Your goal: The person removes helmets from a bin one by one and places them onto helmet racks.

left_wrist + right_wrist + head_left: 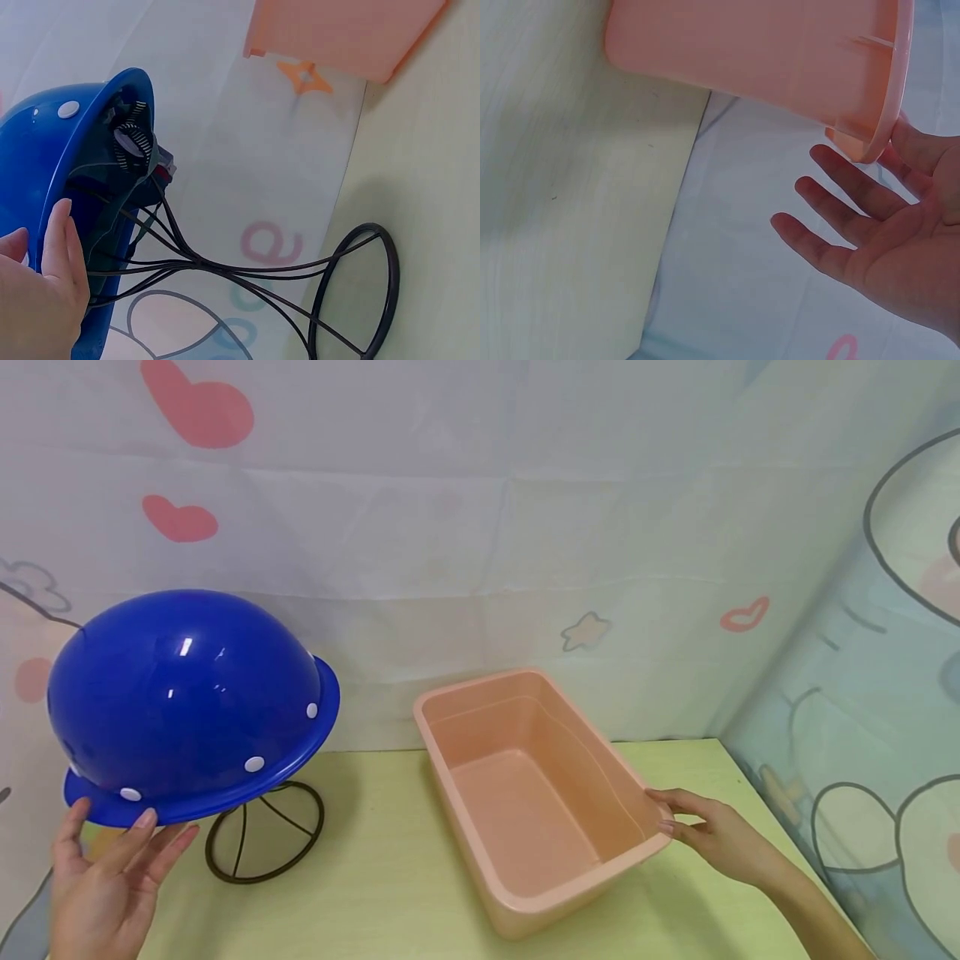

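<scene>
A glossy blue hard hat [183, 702] with white studs sits on a black wire stand [318, 827] at the left. My left hand [108, 881] pinches its brim, with the thumb outside and fingertips [58, 240] on the inner side. Straps and a striped band [135, 142] show inside the hat in the left wrist view. On the right, my right hand [723, 835] pinches the near right corner of a peach plastic basin [468, 827] between thumb and forefinger. The other fingers [832, 210] of that hand spread below the rim.
The pale yellow-green table [375, 877] carries both the stand and the basin. Behind it hangs a white cloth [420, 527] printed with hearts and a star. Another printed cloth [862, 710] closes off the right side, close to the table edge.
</scene>
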`<state>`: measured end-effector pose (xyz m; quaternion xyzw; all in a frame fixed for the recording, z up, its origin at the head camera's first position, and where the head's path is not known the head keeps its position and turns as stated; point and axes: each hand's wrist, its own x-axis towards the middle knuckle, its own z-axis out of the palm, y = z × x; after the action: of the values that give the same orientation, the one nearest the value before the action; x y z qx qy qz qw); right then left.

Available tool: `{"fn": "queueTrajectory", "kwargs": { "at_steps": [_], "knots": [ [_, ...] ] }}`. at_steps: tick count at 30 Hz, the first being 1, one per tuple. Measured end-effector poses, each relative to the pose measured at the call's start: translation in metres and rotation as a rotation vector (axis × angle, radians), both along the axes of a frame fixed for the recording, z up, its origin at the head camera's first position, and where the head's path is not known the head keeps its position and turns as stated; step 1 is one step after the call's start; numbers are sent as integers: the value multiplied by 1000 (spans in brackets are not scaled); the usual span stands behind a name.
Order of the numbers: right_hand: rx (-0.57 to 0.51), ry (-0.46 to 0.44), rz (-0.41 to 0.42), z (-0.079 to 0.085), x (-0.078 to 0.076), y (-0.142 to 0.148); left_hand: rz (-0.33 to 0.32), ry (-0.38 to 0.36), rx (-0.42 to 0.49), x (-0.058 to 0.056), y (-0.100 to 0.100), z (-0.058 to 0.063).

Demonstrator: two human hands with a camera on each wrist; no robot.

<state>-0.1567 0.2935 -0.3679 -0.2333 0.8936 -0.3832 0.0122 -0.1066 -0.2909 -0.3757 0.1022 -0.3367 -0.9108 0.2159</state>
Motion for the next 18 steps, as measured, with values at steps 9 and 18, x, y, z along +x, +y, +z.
{"fn": "queueTrajectory", "kwargs": {
  "at_steps": [9,18],
  "knots": [
    [-3,31,8,0,1,0,0,-35,-70,3,11,2],
    [20,36,-3,1,2,0,13,-32,-53,8,24,4]
  ]
}}
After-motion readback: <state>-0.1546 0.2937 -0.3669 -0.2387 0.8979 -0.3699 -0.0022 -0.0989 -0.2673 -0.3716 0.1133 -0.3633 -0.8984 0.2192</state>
